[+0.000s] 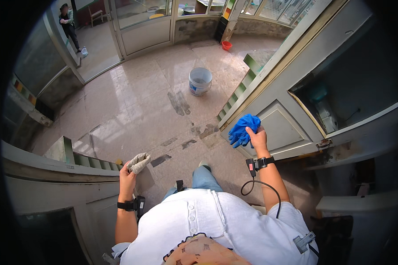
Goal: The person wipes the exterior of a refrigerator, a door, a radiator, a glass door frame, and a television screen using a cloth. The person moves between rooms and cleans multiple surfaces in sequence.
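My right hand (257, 137) grips a bunch of blue rubber gloves (243, 129), their fingers hanging down on the left side. Behind the gloves is the panelled lower part of a white wooden door (278, 124). In my left hand (127, 175) is a folded beige cloth (139, 162), held between thumb and fingers near the left door leaf (59, 195). Both wrists carry black straps with small devices, and a cable runs up my right arm. A white plastic bucket (200, 82) stands on the tiled floor ahead of me.
A small red basin (226, 45) sits by a pillar at the far wall. A metal-framed glass door (144, 33) adjoins an open doorway at the back left, where a person (68, 25) stands. Dark patches (179, 103) mark the floor tiles (129, 96). Door leaves flank me on both sides.
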A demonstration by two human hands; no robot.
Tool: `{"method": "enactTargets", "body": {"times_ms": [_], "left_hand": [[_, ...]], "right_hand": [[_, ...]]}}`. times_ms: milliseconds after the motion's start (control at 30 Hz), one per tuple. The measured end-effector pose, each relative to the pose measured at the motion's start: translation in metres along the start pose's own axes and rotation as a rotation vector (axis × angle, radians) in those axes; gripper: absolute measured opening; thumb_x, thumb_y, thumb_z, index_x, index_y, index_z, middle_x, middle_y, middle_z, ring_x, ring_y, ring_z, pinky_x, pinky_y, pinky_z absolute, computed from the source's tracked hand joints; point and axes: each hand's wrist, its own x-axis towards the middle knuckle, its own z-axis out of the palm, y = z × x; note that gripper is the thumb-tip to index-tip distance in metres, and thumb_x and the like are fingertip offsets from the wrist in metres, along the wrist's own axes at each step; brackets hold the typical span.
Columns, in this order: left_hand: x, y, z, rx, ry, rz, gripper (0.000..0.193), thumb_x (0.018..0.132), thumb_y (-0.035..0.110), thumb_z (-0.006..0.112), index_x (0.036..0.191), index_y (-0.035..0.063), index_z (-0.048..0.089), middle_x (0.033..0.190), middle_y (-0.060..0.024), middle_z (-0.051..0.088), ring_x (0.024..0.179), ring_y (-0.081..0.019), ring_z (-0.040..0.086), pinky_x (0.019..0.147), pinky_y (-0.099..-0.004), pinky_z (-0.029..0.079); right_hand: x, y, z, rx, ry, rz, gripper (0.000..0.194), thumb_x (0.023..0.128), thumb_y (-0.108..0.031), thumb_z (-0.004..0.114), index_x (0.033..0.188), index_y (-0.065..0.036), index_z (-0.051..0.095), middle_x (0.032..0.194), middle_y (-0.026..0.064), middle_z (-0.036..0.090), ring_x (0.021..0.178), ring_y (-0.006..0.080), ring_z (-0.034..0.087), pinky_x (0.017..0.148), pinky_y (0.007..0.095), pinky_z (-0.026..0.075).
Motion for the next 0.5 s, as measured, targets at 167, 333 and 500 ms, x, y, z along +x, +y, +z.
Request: {"method": "enactTargets", "body": {"times_ms": [167, 333, 500], "left_hand": [[0.012, -0.009, -0.009, -0.118, 0.124, -0.021, 0.03, 0.096, 0.006, 0.065, 0.124, -0.0052, 0.064, 0.117, -0.0064, 0.069, 0.107, -0.0132, 0.063, 0.096, -0.0264, 0.048], [0.041, -0.008, -0.005, -0.098, 0.296, -0.004, 0.032, 0.097, 0.009, 0.065, 0.125, -0.0061, 0.063, 0.12, -0.0082, 0.068, 0.108, -0.015, 0.063, 0.096, -0.0279, 0.049], [0.096, 0.018, 0.031, -0.012, 0.359, -0.081, 0.037, 0.098, 0.011, 0.064, 0.131, -0.0055, 0.06, 0.125, -0.01, 0.067, 0.111, -0.0174, 0.064, 0.099, -0.0311, 0.049]], "right_hand": [[0.128, -0.048, 0.036, 0.246, -0.072, -0.122, 0.022, 0.088, -0.019, 0.076, 0.098, 0.001, 0.073, 0.082, 0.0075, 0.068, 0.077, 0.0131, 0.06, 0.07, 0.0309, 0.049], [0.272, -0.1, 0.052, 0.79, -0.13, 0.174, 0.015, 0.091, -0.022, 0.073, 0.095, -0.009, 0.068, 0.074, -0.0016, 0.062, 0.054, 0.0104, 0.056, 0.045, 0.0268, 0.041], [0.386, -0.13, 0.054, 0.898, -0.069, 0.324, 0.028, 0.084, -0.044, 0.078, 0.083, -0.02, 0.063, 0.069, -0.0032, 0.063, 0.059, 0.0157, 0.066, 0.046, 0.028, 0.051]]}}
